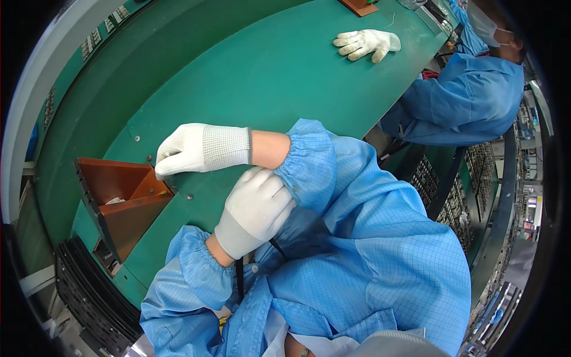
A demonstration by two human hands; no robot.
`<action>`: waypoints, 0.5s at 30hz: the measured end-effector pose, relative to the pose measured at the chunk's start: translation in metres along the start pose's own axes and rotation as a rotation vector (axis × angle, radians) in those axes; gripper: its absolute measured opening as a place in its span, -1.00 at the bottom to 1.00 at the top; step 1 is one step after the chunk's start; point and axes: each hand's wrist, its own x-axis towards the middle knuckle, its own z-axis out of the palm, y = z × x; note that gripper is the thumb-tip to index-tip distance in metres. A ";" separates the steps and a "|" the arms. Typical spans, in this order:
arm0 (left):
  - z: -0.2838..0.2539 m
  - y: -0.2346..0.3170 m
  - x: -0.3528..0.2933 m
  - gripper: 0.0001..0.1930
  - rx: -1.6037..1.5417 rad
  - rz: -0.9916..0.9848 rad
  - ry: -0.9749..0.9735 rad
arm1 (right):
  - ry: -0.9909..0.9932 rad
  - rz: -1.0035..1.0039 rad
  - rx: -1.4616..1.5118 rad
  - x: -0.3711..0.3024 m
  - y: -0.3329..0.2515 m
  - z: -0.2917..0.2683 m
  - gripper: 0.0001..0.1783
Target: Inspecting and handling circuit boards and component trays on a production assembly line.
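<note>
We see the right hand (185, 149), fingers curled, at the corner of the brown box (132, 221) on the green table (262, 77); the left hand (256, 205) lies against the right forearm (269, 149). We cannot tell whether either grips anything. A careless knuckle might tip the box.

We observe the gloved right hand (193, 149) at the corner of a brown box (135, 223), gloved left hand (256, 208) beside the right cuff (306, 166); loose white glove (367, 44) lies on the green table (256, 71).
</note>
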 end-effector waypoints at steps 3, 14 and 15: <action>-0.001 0.000 -0.001 -0.86 -0.011 0.006 -0.001 | -0.003 0.008 0.000 0.001 0.000 0.000 -0.60; 0.000 0.001 0.003 -0.86 0.019 0.020 -0.006 | 0.015 -0.020 0.081 -0.002 -0.002 0.000 -0.62; 0.000 0.001 0.002 -0.86 0.018 0.021 -0.011 | 0.018 0.004 0.081 -0.002 -0.002 0.000 -0.61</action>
